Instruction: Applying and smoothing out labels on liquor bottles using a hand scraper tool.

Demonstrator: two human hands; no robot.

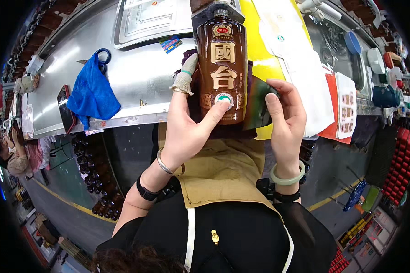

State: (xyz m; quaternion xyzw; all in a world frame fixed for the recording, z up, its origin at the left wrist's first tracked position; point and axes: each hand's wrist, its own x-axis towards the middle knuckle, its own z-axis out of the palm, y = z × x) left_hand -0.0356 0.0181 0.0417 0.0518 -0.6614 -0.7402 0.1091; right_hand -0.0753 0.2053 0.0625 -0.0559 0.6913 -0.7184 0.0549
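Note:
A tall brown glossy bottle [221, 68] with large gold characters lies at the table's front edge, its neck pointing away from me. My left hand [189, 118] grips it from the left side, and the thumb presses at a round green-and-white sticker [224, 101] low on its front. Pale knitted covers sleeve some of the left fingers. My right hand [284, 109] pinches a dark, shiny sheet [258, 105] between thumb and fingers, just right of the bottle. Dark purple cloth [188, 55] shows beside the bottle.
On the metal table, blue-handled scissors [104, 57] lie partly under a blue cloth [92, 88], near a phone-like dark slab [66, 109]. A metal tray [152, 22] sits farther back. White sheets [300, 77] lie over a yellow surface at right, beside a red-edged sticker sheet [346, 107].

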